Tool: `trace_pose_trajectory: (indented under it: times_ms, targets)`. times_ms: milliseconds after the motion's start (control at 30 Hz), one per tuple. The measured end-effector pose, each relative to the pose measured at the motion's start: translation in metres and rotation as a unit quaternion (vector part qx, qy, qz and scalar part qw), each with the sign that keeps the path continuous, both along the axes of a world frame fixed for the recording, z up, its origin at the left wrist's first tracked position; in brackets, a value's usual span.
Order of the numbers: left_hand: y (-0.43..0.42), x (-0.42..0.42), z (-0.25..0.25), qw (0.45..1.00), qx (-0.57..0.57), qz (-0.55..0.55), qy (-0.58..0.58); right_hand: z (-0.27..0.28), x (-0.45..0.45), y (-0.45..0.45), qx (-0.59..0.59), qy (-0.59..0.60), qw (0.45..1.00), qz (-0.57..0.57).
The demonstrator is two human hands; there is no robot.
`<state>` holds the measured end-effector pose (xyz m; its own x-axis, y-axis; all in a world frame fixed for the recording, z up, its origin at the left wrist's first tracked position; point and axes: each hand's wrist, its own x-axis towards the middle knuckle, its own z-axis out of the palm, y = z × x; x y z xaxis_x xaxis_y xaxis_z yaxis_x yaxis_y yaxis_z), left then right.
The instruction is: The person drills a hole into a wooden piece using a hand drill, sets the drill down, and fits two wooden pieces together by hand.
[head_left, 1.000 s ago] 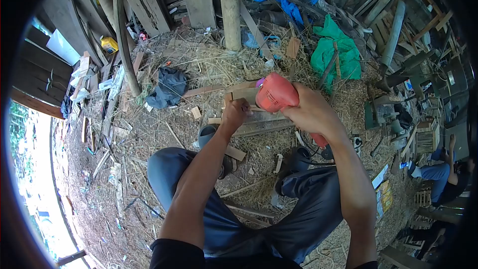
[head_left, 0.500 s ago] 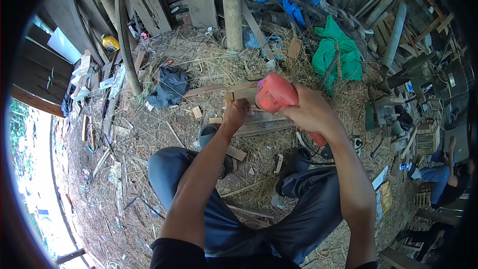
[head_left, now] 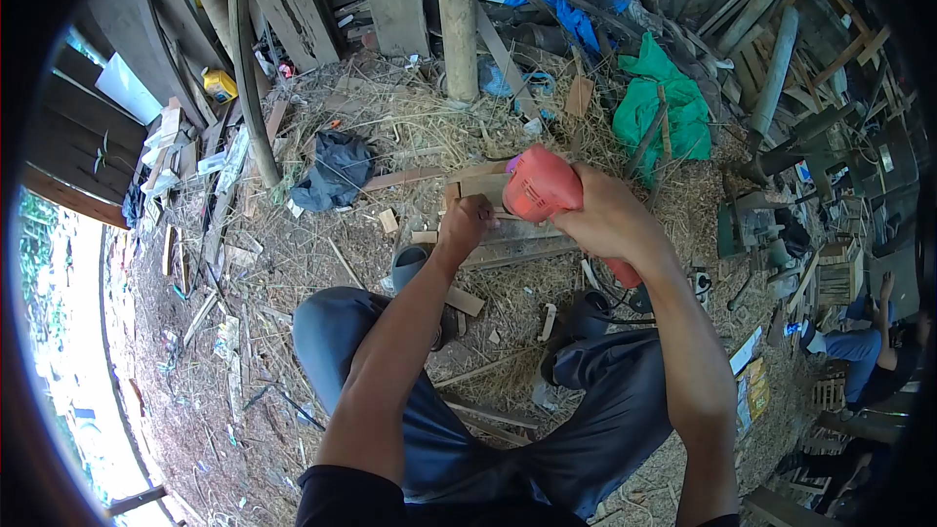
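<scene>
A red power drill (head_left: 540, 185) is in my right hand (head_left: 602, 220), which wraps its handle; the drill's front end points away over some wood, and its tip is hidden. My left hand (head_left: 466, 226) is closed at the left end of a small wooden piece (head_left: 476, 182), its fingers pressed against the wood just left of the drill. Beneath both hands lies a wooden board (head_left: 522, 252) on the ground. A dark cord (head_left: 625, 320) runs near the drill's handle by my right foot.
Straw, shavings and wood offcuts (head_left: 465, 300) litter the ground. Beyond my hands are a black plastic bag (head_left: 332, 172), a green sack (head_left: 664, 112) and a wooden post (head_left: 455, 29). At right, machinery (head_left: 756, 224) stands near another person (head_left: 869, 351).
Almost nothing differs. The view has shifted very slightly, while both hands and the drill keep their places.
</scene>
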<state>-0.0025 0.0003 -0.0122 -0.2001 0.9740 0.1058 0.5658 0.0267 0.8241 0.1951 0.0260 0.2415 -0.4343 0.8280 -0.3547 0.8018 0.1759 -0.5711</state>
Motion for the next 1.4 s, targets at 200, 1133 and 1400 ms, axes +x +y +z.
trace_pose_trajectory:
  times_ms: [200,1133,1400]
  targets:
    - [0.001,-0.002,0.002,1.0,-0.019,-0.001,0.014,0.002,-0.014,0.001,0.044,-0.037,0.998,0.023]
    - [0.0,-0.005,0.005,0.997,-0.062,-0.036,0.02,-0.006,-0.02,0.005,0.043,-0.053,0.997,0.036]
    - [0.002,-0.01,0.001,0.994,-0.07,-0.065,0.055,0.003,-0.02,0.007,-0.006,-0.054,0.998,0.026]
